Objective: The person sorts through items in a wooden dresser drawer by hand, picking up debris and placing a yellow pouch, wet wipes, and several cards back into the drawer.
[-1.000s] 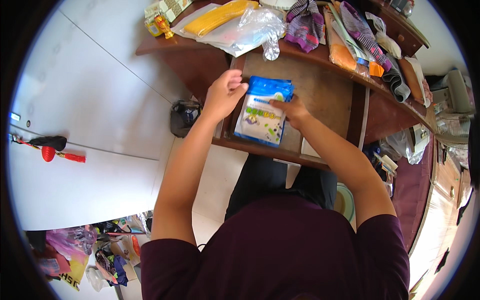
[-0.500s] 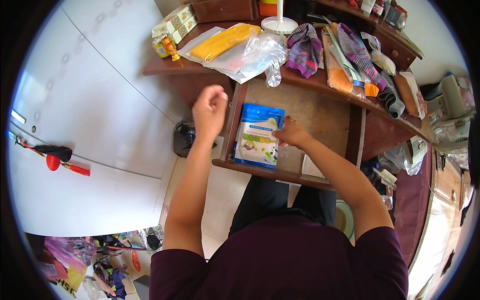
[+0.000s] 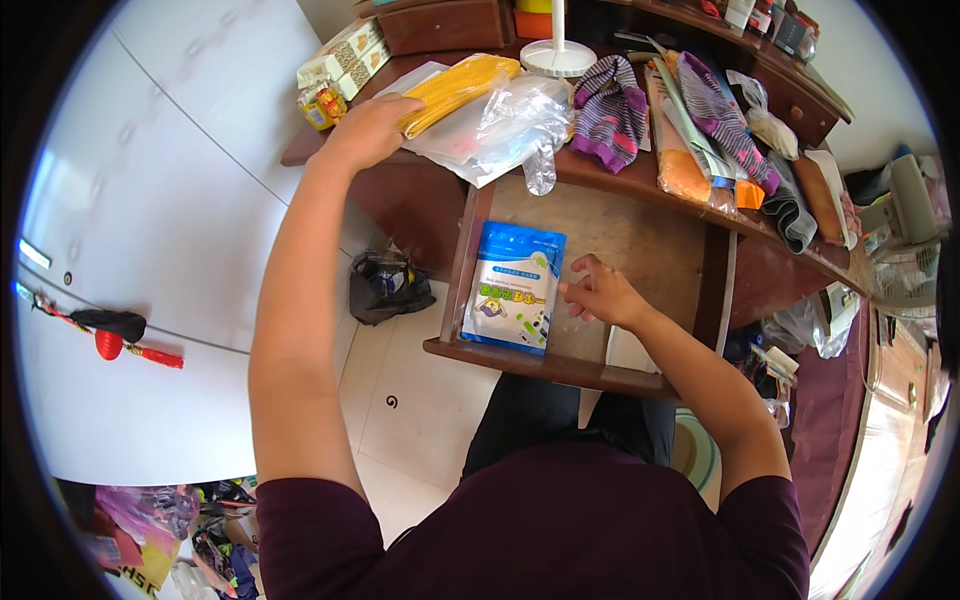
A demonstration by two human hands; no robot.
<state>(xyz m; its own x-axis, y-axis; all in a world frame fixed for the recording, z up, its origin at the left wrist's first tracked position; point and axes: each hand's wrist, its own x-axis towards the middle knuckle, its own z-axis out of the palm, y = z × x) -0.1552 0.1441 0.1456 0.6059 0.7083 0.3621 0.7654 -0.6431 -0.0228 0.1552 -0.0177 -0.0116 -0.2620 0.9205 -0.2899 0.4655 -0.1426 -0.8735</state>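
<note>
My left hand [image 3: 368, 132] is at the left end of a folded yellow ribbed cloth [image 3: 462, 88] on the desk top, its fingers closed around that end and partly hidden. Under the cloth lie a whitish plastic sheet and a crumpled clear plastic bag [image 3: 530, 112]. A blue and white flat pouch [image 3: 512, 288] rests along the left side of the pulled-out drawer [image 3: 640, 225]. Just right of the pouch, my right hand [image 3: 603, 292] hovers over the drawer with fingers apart, holding nothing. A white paper-like piece [image 3: 630, 352] lies at the drawer's front.
Tissue packs [image 3: 345, 60] and a small yellow container [image 3: 322, 106] stand at the desk's left. A white round stand [image 3: 557, 58], purple striped socks [image 3: 610, 110] and several packages fill the back and right. A black bag [image 3: 390, 287] sits on the floor beside the desk.
My left hand has moved from above the drawer's left side up and left to the yellow cloth. My right hand has let go of the pouch, which now lies in the drawer.
</note>
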